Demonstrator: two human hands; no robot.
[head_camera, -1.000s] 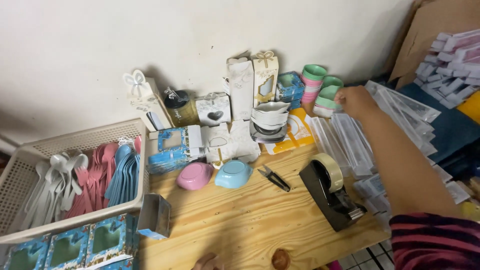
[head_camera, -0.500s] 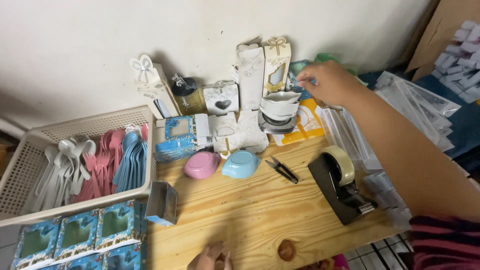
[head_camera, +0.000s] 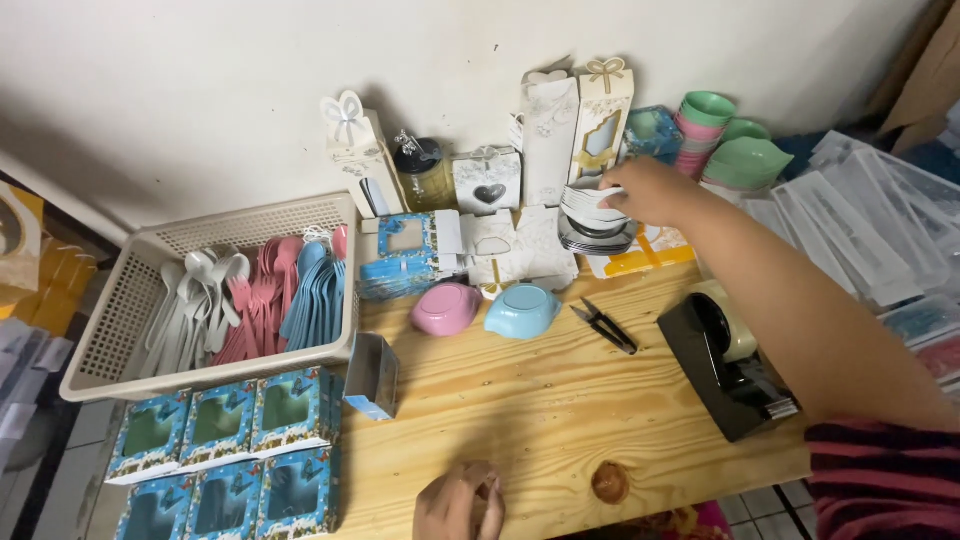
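Note:
My right hand (head_camera: 650, 190) reaches across the wooden table (head_camera: 540, 400) and its fingers grip the top of a stack of white bowls (head_camera: 592, 212) near the wall. My left hand (head_camera: 460, 503) rests on the table's front edge with its fingers curled in; nothing shows in it. A pink bowl (head_camera: 445, 308) and a light blue bowl (head_camera: 522, 310) lie upside down in front of the stack. Small black snips (head_camera: 606, 326) lie to the right of them. A black tape dispenser (head_camera: 728, 365) stands under my right forearm.
A beige basket (head_camera: 130, 300) of white, pink and blue spoons sits at the left. Blue window boxes (head_camera: 230, 445) lie in front of it. Tall white gift boxes (head_camera: 570, 125) line the wall. Stacked green and pink bowls (head_camera: 720, 145) and clear packets (head_camera: 860, 220) lie at the right.
My right hand has moved left from the green and pink bowls to the stack of white bowls. The camera has tilted down, and my left hand has come into view.

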